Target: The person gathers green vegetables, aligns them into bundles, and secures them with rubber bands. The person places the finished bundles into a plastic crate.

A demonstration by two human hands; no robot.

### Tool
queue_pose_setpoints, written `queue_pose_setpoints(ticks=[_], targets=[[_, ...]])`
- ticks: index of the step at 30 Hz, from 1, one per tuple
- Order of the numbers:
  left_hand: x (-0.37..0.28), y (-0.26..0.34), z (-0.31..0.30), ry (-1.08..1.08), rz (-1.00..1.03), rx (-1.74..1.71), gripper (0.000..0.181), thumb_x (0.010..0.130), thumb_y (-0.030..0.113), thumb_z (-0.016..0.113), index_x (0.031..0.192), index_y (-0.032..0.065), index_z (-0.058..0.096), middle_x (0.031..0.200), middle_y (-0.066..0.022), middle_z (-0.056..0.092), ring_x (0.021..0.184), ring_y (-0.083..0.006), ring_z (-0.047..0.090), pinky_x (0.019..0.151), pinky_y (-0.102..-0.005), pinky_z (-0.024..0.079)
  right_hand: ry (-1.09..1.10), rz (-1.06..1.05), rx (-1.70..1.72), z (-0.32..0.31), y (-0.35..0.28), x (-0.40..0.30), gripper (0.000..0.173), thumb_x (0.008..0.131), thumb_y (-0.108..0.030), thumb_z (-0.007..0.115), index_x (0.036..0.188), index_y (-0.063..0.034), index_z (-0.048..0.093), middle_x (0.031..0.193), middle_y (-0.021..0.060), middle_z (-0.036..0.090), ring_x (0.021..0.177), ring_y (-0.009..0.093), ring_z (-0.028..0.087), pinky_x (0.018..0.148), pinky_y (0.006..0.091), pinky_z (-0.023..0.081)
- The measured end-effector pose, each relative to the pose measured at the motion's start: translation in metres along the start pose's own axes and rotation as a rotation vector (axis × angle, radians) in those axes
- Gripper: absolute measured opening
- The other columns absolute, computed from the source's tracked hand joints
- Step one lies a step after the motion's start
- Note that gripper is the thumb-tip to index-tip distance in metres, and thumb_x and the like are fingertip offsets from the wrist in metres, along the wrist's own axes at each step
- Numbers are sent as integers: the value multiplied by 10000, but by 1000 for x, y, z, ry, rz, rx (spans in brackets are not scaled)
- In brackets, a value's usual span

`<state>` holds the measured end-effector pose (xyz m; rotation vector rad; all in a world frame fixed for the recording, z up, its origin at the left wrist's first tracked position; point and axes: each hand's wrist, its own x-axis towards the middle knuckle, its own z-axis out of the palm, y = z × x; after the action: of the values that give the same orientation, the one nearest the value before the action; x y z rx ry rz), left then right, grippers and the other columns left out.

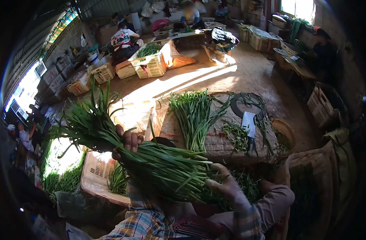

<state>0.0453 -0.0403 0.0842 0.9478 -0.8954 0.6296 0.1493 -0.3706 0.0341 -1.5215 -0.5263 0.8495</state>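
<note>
My left hand (pixel 129 142) is closed around the middle of a large bunch of garlic chives (pixel 168 168), held aslant above my lap. Its dark leaf tips point up and left, its pale stem ends right. My right hand (pixel 226 183), somewhat blurred, is at those stem ends with thumb and fingers apart; I cannot tell whether it touches a stem. Before me, on a cloth-covered work surface (pixel 222 147), lies a second pile of chives (pixel 195 120). A cleaver (pixel 248 126) rests to its right, beside trimmed scraps (pixel 235 135) and a dark ring-shaped object (pixel 235 106).
A plastic crate (pixel 90 180) with chives stands at my left, near heaped greens (pixel 63 180). Another crate (pixel 309 156) is close on my right. A round tub (pixel 286 129) holds scraps. Farther off are crates (pixel 151 66) and several people (pixel 124 39) seated at work.
</note>
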Motion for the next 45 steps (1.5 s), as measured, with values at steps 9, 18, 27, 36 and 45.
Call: queue_pose_setpoints(ticks=[9,18,27,36,45], targets=[[3,21,9,-107,-183,112,573,725,133,719,1145,78,334,838,-71,580,769,-228,593,805,-394,353,249,-201,-43,74,38,34,256,920,-238,531,957,3,609,776,146,634,680,181,588,627,309,453],[-58,22,-32,313,46,128,544,754,218,594,1203,29,353,865,-54,511,789,-180,501,807,-388,352,184,143,-949,9,104,15,361,853,-393,586,909,-37,607,772,143,653,720,311,624,651,386,487],[-58,16,-26,422,100,147,552,752,230,571,1219,21,363,869,-52,497,787,-176,463,827,-354,342,230,-328,-516,-11,-39,4,822,695,-332,780,1325,-1,368,1406,278,290,1308,359,326,1049,392,335],[-61,13,-30,387,141,165,497,801,199,524,1245,34,375,918,-81,494,808,-201,480,822,-365,379,-193,258,664,62,15,17,469,859,-162,634,1265,-25,442,1137,90,575,988,171,555,863,296,454],[-83,6,-28,1135,-102,344,286,859,257,530,973,-3,556,890,-116,633,777,-210,610,692,-319,508,-277,-250,756,19,-36,-73,289,924,-243,526,871,35,581,665,102,571,490,149,481,439,230,347]])
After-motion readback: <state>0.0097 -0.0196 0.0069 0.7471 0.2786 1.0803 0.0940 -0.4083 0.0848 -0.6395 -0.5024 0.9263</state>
